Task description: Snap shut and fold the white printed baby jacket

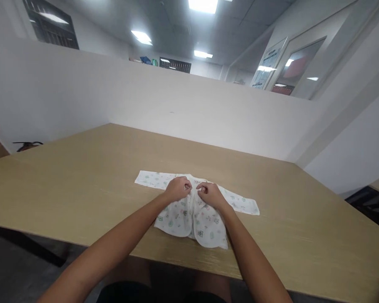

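A small baby shirt (177,216) lies flat on the table (82,189), just below the centre of the frame and near the table's lower edge. Its sleeves (243,205) are spread out to the left and right, and its two rounded front panels (206,227) point toward the bottom of the frame. The left hand (177,189) and the right hand (210,194) sit close together at the upper middle of the shirt, where the front panels meet below the neckline. Both hands are curled shut, with the fingertips pinched on the fabric at this opening. The exact fold of cloth under the fingers is too small to make out. The shirt appears to be thin printed cotton. Judge it as very light, fully limp and not fragile, with no stiffness to hold a shape when lifted. It is likely to slide easily on the smooth wood-grain table and to wrinkle or bunch if pushed from one side only. The soundest points of hold are the hemmed edges: the front opening, the neckline and the sleeve ends. A light two-finger pinch is sufficient there. A plain partition wall (189,109) stands behind the table, across the middle of the frame.
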